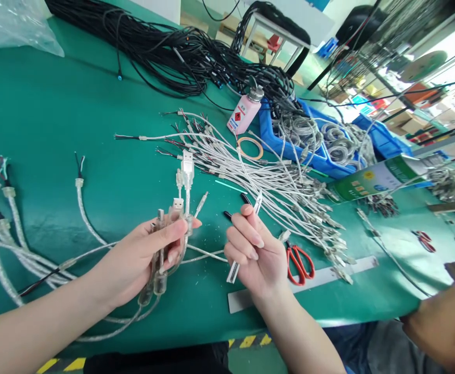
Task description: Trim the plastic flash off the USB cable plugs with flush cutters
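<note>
Above table (43, 114), left hand (145, 252) clasping several cables (187, 169), right hand (256, 246) gripping one metal tool (233, 272)

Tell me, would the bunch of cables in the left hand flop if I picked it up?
The bunch of cables would probably flop, since its cords curve below the left hand. Its plugs might stay stiff, as they look straight.

Brightly lit; white glare upper right; right edge blurred, stretched.
</note>
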`<action>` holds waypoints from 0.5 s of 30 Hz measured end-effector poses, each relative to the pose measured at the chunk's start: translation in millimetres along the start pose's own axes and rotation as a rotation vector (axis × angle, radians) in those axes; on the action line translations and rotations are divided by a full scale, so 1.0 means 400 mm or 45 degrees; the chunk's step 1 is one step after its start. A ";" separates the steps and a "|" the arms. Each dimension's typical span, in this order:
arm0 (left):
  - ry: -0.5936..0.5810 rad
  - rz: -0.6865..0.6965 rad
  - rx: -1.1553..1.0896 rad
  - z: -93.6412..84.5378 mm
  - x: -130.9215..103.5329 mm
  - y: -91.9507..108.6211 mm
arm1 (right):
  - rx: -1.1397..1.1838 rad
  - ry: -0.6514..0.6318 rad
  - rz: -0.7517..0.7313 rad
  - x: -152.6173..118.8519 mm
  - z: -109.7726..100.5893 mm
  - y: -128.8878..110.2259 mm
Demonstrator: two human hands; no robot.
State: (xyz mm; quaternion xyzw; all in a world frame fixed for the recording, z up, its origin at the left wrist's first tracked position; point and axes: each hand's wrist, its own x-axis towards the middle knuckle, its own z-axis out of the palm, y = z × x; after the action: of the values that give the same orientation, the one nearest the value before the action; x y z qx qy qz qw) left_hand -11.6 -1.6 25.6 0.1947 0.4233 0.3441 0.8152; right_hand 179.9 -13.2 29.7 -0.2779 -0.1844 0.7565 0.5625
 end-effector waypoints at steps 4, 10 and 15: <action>0.065 0.022 0.027 0.002 0.002 0.004 | -0.072 0.010 -0.034 0.000 -0.001 0.000; 0.031 0.002 0.043 0.005 0.003 0.000 | -0.036 -0.007 -0.049 -0.001 0.000 0.000; 0.039 0.013 0.073 -0.001 0.001 -0.006 | 0.100 -0.050 -0.118 -0.002 0.006 -0.003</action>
State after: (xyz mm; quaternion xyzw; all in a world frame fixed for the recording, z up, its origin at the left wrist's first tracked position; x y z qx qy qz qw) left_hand -10.9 -2.7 23.7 0.2149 0.4444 0.3388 0.8009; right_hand 179.6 -13.4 32.5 -0.2317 -0.1782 0.7418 0.6036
